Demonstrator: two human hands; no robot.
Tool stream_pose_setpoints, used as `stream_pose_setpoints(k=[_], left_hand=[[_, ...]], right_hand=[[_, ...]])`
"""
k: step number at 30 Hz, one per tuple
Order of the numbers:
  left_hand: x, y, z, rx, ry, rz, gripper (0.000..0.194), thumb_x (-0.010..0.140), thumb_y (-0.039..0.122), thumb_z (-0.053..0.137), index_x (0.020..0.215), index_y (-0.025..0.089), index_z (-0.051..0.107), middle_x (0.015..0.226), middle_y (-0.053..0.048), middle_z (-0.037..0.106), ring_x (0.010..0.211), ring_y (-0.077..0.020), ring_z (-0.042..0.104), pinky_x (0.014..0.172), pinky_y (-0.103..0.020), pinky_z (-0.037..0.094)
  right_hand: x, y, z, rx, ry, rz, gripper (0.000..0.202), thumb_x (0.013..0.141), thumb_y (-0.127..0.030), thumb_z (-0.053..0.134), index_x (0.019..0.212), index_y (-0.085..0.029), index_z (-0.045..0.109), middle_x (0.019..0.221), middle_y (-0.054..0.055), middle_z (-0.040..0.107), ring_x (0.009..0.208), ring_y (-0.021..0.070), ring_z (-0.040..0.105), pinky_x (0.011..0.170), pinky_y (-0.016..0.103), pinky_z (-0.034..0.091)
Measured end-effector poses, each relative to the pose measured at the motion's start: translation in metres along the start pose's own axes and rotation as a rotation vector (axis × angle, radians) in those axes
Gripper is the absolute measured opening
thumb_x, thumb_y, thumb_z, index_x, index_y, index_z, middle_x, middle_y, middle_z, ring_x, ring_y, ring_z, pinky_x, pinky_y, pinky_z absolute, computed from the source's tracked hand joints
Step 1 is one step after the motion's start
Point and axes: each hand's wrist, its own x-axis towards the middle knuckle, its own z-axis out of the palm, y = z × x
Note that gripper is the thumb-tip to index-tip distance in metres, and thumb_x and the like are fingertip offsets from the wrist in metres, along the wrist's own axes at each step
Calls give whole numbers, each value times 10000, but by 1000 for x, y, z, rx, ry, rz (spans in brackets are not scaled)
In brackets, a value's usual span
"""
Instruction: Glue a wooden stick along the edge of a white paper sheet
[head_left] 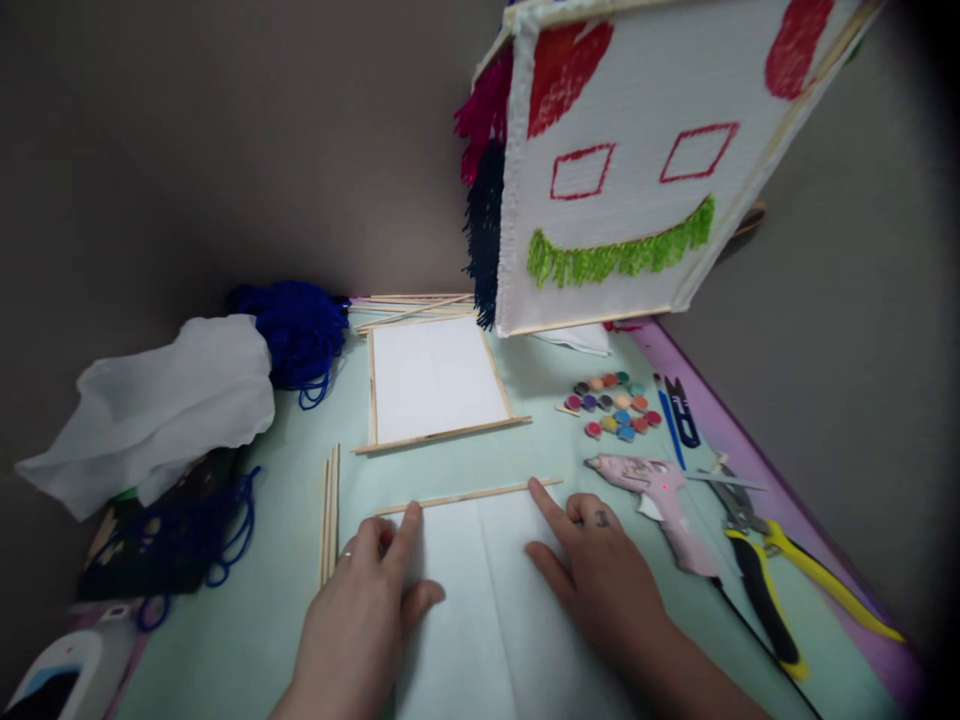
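A thin wooden stick (474,496) lies along the far edge of a white sheet (480,620) with a crease down its middle. My left hand (367,590) presses the stick's left part with a stretched index finger, its thumb apart over the sheet. Near the right end, the index fingertip of my right hand (600,570) rests on the same stick. That hand's thumb points left above the sheet, and its other fingers are bent. Neither hand is wrapped around anything. Beyond them lies a white panel (435,380) edged with sticks.
At right are a pink glue gun (660,495), yellow-black pliers (765,580), thread snips (682,410) and several paint pots (619,405). Loose sticks (328,515), blue yarn (296,335) and white cloth (187,385) lie left. A white box lantern with a drawn face (622,200) hangs above.
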Motion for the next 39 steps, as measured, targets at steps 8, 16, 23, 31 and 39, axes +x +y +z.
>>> stream_pose_setpoints(k=[8,16,23,31,39], left_hand=[[0,-3,5,21,33,13,605,840,348,516,1418,283,348,1147,-91,535,870,-233,602,693,-340,509],[-2,-2,8,59,56,38,568,871,340,490,1417,267,350,1153,-97,534,935,-243,582,720,-339,503],[-3,-2,10,54,74,30,577,868,341,495,1420,292,334,1164,-90,530,899,-236,593,686,-324,502],[-4,0,6,42,65,34,545,874,335,447,1408,264,362,1158,-101,531,882,-238,595,694,-342,502],[-4,-1,6,30,62,37,552,872,341,452,1410,255,362,1154,-106,532,902,-234,581,708,-333,493]], right_hand=[[-1,0,-1,-4,5,-7,574,840,-358,546,1385,-224,429,886,87,510,778,227,514,619,323,458],[-1,1,-1,45,56,-10,560,830,-364,564,1353,-185,472,874,89,521,754,222,515,636,345,473],[-3,3,1,99,76,9,556,825,-362,567,1340,-174,478,884,90,537,769,225,520,660,361,484],[-1,1,-1,97,66,12,527,825,-354,575,1315,-170,506,891,90,534,776,221,518,667,353,483],[-1,1,-2,89,60,11,526,830,-352,572,1323,-181,498,907,89,534,788,222,512,677,347,479]])
